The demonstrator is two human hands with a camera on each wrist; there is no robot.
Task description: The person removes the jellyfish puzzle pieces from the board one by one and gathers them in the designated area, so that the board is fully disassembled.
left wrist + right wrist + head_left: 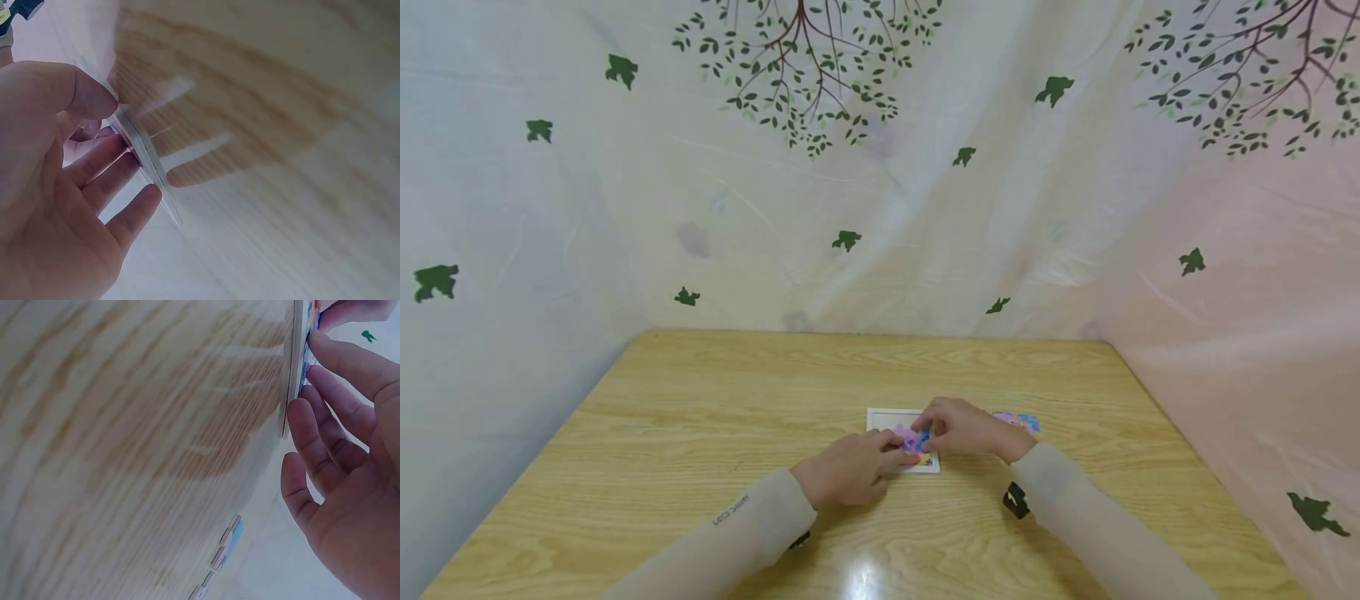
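Fingers: left hand's (pixel 850 468) apart, touching a part-filled white-rimmed tray (pixel 870 419) between the counter's (pixel 737 392) near and far edges; right hand's (pixel 967 427) bent over fitted pieces (pixel 912 440), pinch unclear; loose pieces (pixel 1027 422), toward the right edge, seemingly remain.

A short line of dark lettering (pixel 731 510) runs along the left sleeve (pixel 711 550), just behind the cuff, over the counter (pixel 632 450) toward its near edge; it is too small and blurred to read. No other writing is legible.
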